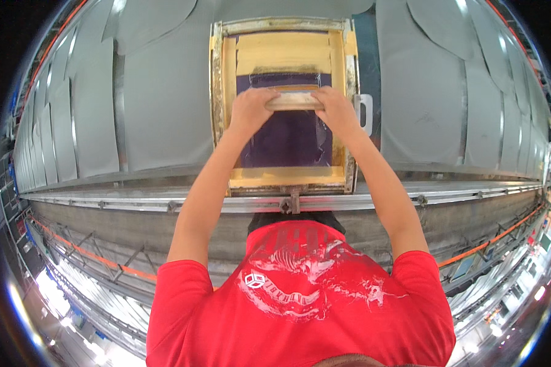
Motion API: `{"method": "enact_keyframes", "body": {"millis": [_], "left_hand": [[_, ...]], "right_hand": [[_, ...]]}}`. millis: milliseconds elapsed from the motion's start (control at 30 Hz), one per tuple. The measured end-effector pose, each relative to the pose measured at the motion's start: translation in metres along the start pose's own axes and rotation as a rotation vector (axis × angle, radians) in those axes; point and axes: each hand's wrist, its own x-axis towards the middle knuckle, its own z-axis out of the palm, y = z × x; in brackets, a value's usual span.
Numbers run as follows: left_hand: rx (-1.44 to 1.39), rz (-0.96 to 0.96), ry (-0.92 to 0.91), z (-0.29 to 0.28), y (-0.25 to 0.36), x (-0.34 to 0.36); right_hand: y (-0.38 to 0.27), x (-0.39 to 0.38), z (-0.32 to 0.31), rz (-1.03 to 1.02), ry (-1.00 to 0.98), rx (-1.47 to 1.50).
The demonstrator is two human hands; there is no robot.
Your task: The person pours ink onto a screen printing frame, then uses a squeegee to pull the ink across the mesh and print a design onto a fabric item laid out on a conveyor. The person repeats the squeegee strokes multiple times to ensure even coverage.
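My left hand [252, 110] and my right hand [334, 111] grip opposite ends of a pale squeegee [294, 102] with closed fingers. The squeegee lies crosswise over the dark purple mesh [286, 140] of a screen-printing frame [216, 73], whose inner borders carry yellow tape [281, 52]. A streaky band of ink runs along the mesh just above the squeegee; whether its blade touches the mesh cannot be made out. Both forearms reach in from below, over the lower part of the frame.
Grey fabric panels [153, 104] cover the long table on both sides. A white handle-like piece [366, 115] sits beside the frame's right edge. A metal rail [141, 202] with clamps runs along the near edge. Orange bars [477, 248] and bright hall lights show toward the rim.
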Motion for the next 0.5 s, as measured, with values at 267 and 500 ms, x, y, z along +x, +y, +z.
{"method": "enact_keyframes", "body": {"millis": [267, 500], "left_hand": [[-0.032, 0.038, 0.016, 0.001, 0.032, -0.077], [0.025, -0.111, -0.125, -0.024, -0.012, 0.06]], "right_hand": [[-0.041, -0.076, -0.003, 0.05, -0.054, 0.058], [0.009, 0.042, -0.017, -0.003, 0.111, 0.073]]}}
